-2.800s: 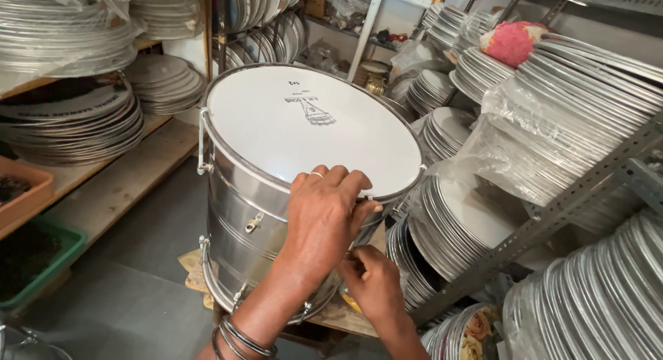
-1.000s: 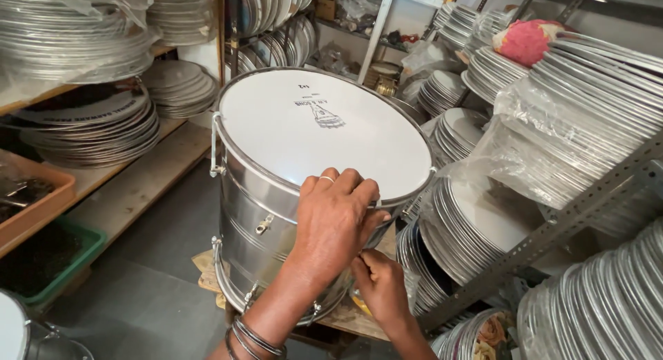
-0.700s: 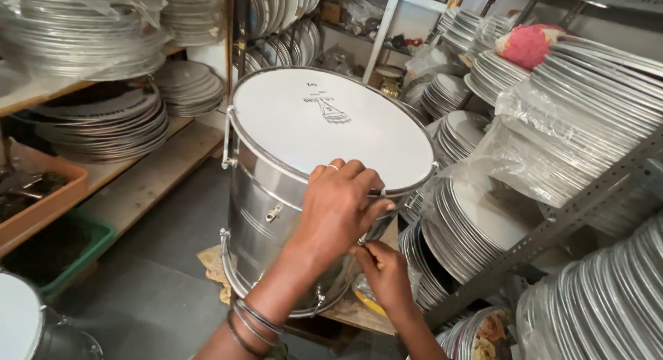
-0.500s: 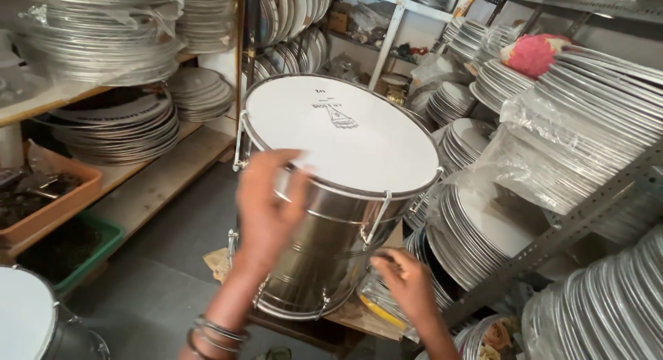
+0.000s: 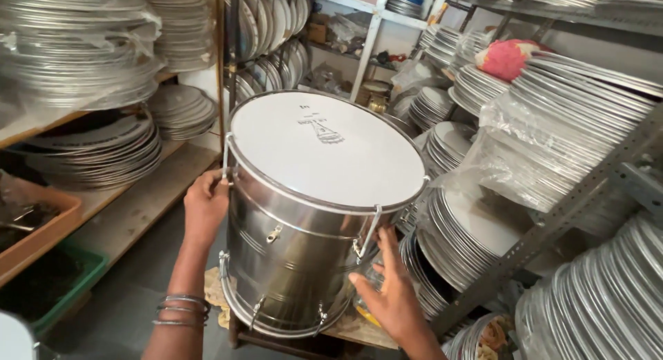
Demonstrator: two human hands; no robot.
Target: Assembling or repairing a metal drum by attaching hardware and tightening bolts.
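Here my left hand (image 5: 205, 207) has its fingers curled around the rim of the drum (image 5: 311, 215) at its left side, while my right hand (image 5: 390, 291) lies flat, fingers spread apart, against the lower right of the shell. Between my fingers the drum stands upright on a low stand: shiny metal barrel, white head, thin tension rods. Bangles (image 5: 178, 309) ring my left wrist; beyond my right fingertips, stacked metal hoops (image 5: 587, 118) crowd the shelves.

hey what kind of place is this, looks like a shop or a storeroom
Most likely a drum workshop or its storeroom. Stacks of metal hoops and round drumheads fill the slotted-angle shelves, and a steel drum with a white head stands between the person's left hand and right hand.
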